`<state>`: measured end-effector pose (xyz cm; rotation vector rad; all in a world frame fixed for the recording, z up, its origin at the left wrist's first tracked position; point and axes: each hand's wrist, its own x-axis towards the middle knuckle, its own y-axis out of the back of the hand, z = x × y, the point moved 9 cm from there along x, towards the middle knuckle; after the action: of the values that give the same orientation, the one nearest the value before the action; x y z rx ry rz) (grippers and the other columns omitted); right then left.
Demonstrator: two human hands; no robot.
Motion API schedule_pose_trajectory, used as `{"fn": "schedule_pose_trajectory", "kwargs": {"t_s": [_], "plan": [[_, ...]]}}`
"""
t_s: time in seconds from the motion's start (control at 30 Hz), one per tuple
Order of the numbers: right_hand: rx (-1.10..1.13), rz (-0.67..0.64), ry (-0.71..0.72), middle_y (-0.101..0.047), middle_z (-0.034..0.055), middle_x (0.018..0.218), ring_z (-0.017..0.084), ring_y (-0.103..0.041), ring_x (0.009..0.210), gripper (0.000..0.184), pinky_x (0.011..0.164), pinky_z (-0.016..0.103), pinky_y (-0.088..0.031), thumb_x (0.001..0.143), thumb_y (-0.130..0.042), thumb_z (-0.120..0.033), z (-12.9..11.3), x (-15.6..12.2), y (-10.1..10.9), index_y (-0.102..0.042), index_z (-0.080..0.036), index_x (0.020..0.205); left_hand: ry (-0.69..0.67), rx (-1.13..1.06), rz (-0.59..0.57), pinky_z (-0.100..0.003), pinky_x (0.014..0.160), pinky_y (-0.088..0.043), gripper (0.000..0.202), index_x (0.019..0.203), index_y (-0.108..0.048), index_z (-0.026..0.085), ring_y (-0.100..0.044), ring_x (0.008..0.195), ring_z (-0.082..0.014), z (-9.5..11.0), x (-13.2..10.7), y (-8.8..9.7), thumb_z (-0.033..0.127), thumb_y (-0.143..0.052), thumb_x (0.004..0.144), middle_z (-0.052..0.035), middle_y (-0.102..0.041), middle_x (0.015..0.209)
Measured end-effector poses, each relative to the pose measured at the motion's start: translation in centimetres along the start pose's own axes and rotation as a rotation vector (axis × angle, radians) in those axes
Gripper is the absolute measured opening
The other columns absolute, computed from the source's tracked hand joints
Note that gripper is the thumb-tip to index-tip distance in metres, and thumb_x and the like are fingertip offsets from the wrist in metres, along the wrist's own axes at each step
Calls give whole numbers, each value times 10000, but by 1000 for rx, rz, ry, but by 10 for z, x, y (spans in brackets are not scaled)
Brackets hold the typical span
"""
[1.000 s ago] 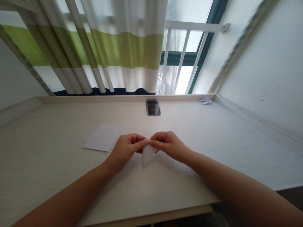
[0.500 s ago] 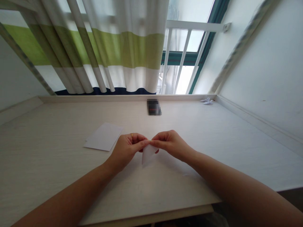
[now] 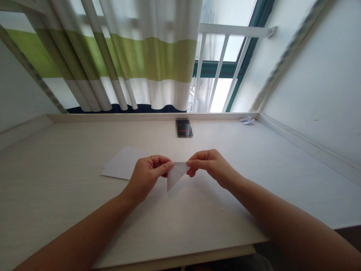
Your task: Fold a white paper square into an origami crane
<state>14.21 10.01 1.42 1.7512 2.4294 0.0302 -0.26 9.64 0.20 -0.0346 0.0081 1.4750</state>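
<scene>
A small piece of folded white paper is held up between both hands over the table, its lower tip pointing down toward me. My left hand, with a ring on one finger, pinches the paper's upper left corner between thumb and fingers. At the upper right corner, my right hand pinches it the same way. Crease lines show on the paper's face. Partly behind my left hand lies a flat stack of white paper sheets on the table.
The pale table has a raised back edge. A dark pixelated object sits near it in the middle. Small folded white paper pieces lie in the far right corner. Beyond are a curtain and a white railing.
My hands have moved apart, from touching at the paper's top middle to its two upper corners. More of the folded paper's face now shows between them.
</scene>
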Motion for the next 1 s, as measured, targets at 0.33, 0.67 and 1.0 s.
{"fn": "schedule_pose_trajectory", "kwargs": {"t_s": [0.33,0.67,1.0], "plan": [[62,163,130,-615,20,558,111,-557,523,181,621,277,-438,719,-579,-269,-11,4,25,-616,-117,629,-28,-43,61,-204,537,-452,165,659,-651,120,-531,539,-88,1,3,10,261,-701,589,3,-633,576],[-251,-143,45,-601,22,587,99,-520,553,206,591,249,-417,744,-551,-275,1,0,-12,-642,-118,646,-6,58,-57,-222,570,-464,134,661,-649,131,-558,575,-110,-3,-3,-5,257,-672,619,-5,-646,594],[-433,-131,73,-600,30,576,107,-527,538,208,539,241,-431,745,-523,-263,-10,-4,-10,-624,-122,629,43,11,-58,-203,525,-425,148,633,-646,116,-516,522,-84,-7,0,-9,250,-691,588,4,-614,545]]}}
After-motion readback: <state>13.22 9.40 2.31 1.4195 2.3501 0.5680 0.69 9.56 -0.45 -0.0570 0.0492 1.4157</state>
